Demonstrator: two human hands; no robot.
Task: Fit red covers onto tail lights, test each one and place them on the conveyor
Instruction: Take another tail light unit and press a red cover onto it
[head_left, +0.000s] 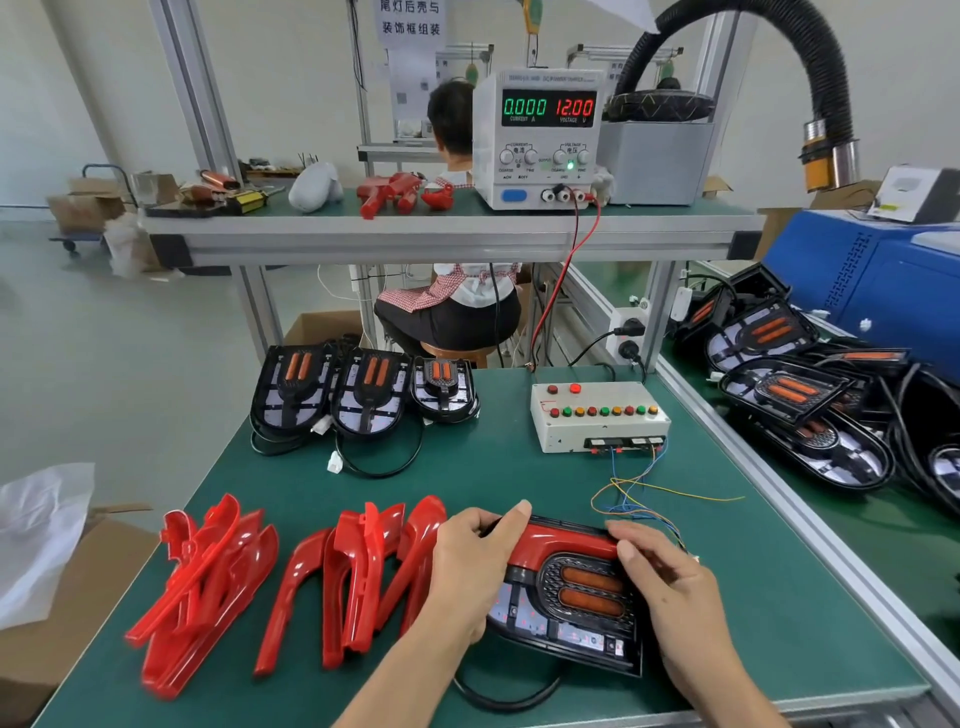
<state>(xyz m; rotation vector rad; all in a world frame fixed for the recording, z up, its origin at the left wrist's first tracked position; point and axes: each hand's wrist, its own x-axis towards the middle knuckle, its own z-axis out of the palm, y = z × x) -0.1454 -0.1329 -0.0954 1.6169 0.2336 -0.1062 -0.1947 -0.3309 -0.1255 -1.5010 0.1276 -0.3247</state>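
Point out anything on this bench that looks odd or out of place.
Nothing looks damaged or spilled. The spare red covers lie in loose, overlapping heaps at the left, and thin coloured wires trail untidily from the button box across the mat.

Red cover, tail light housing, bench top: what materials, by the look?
Red cover: likely moulded plastic, glossy, with bright highlights on its curves. Tail light housing: black plastic, apparently semi-matt, with a textured grille around the orange lenses. Bench top: green mat, matt and glare-free, probably rubber or vinyl; hard to say.
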